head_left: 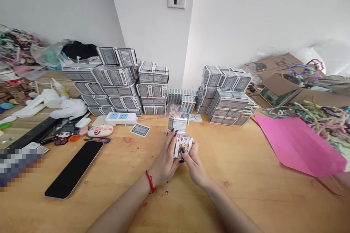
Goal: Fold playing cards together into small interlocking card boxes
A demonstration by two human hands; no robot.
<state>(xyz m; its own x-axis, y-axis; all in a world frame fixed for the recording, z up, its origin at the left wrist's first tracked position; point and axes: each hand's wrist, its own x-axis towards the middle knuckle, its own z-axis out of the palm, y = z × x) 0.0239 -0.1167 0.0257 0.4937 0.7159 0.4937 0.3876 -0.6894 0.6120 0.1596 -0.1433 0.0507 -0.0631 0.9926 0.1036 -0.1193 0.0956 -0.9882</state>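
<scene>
1. Bare forearms [124, 205], a pair, nearest the camera; they enter from seven and five o'clock. Clock centred on the held cards, twelve towards the wall.
2. Left hand [165, 158], dark nails, red cord bracelet [150, 182] at the wrist. Fingers closed along the left side of the pack of cards.
3. Right hand [196, 165], wrapped about the right side of the same pack, thumb pressed on its face.
4. Pack of cards [179, 147], at the clock's centre, held above the table in both hands; court card uppermost, red diamonds visible.
5. Block of cards [178, 125], patterned, at twelve o'clock just beyond the pack; contact with the left fingertips cannot be made out with certainty.
6. Loose card [140, 130], back up, on the table [235, 189] at ten o'clock.
7. Power strip [120, 118], white with blue socket faces, at ten o'clock, farther out.
8. Left card stacks [115, 80], tiered, between ten and eleven o'clock.
9. Right card stacks [228, 96], between one and two o'clock.
10. Phone [75, 169], dark screen upward, just below nine o'clock.
11. Pink sheet [298, 145], at three o'clock.
</scene>
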